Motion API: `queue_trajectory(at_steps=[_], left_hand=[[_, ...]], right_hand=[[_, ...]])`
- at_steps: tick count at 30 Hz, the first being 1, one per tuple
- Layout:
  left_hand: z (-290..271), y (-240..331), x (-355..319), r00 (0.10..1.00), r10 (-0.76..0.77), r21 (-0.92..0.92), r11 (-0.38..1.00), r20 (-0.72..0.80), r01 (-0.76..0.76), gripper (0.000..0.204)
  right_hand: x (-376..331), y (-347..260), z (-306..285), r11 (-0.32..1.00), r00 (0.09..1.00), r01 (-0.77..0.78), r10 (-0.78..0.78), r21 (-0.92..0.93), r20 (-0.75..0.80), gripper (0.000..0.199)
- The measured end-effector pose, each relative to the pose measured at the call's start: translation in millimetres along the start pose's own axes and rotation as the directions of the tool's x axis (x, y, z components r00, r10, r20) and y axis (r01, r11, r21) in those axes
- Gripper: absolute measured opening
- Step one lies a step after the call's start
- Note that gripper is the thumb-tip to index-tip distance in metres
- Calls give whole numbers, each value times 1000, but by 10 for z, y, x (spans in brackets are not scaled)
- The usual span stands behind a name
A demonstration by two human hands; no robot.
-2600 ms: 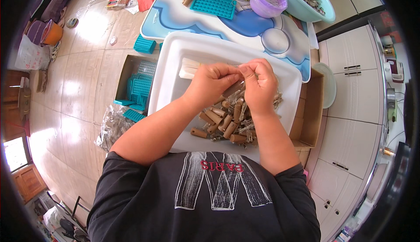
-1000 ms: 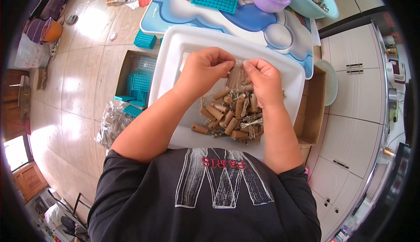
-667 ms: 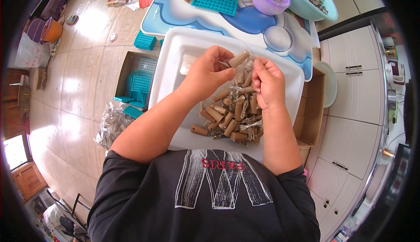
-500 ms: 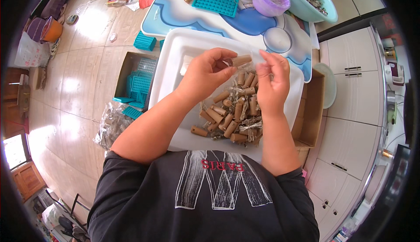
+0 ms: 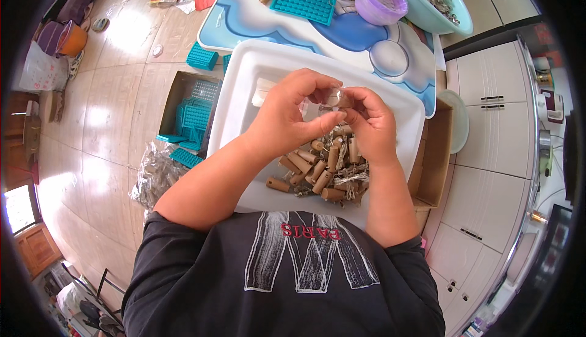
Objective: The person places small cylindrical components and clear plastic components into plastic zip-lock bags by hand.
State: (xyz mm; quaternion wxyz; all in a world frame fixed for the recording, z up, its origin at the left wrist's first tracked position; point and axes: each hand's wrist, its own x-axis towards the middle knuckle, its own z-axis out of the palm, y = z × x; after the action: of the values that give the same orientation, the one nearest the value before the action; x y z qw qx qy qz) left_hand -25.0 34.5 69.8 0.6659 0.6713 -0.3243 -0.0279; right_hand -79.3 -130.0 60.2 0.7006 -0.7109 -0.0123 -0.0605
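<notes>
My left hand (image 5: 292, 114) and my right hand (image 5: 369, 123) meet above a white plastic tray (image 5: 244, 87) that rests on my lap. Between the fingertips of both hands I pinch one small cork-like brown cylinder (image 5: 334, 99), which seems to sit in a bit of clear film. Under the hands lies a heap of similar brown cylinders (image 5: 320, 169) mixed with thin wire strands. The held piece is partly hidden by my fingers.
A cardboard box (image 5: 183, 102) with teal plastic grid trays stands on the floor at my left. A clear bag (image 5: 155, 175) lies beside it. Beyond the tray are a blue-and-white mat (image 5: 256, 23), a teal grid tray (image 5: 303, 4), a purple tub (image 5: 379, 1) and a teal basin (image 5: 436, 4). White cabinets (image 5: 494, 148) stand at right.
My left hand picked a brown cylinder from the heap and lifted it. My right hand came up to meet it, and both now pinch it together above the tray.
</notes>
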Motion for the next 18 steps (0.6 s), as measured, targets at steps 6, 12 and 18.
queue_trajectory(at_steps=[6,12,18], left_hand=[[28,85,5,999,30,110,994,-30,-26,27],[99,83,-28,990,131,225,968,-60,-114,19],[104,24,-22,989,120,255,962,-84,-95,18]], right_hand=[[-22,79,15,1000,999,3,-3,2,-34,23],[-76,85,133,996,995,70,-66,56,-72,22],[-56,116,111,998,995,51,-55,-46,-85,23]])
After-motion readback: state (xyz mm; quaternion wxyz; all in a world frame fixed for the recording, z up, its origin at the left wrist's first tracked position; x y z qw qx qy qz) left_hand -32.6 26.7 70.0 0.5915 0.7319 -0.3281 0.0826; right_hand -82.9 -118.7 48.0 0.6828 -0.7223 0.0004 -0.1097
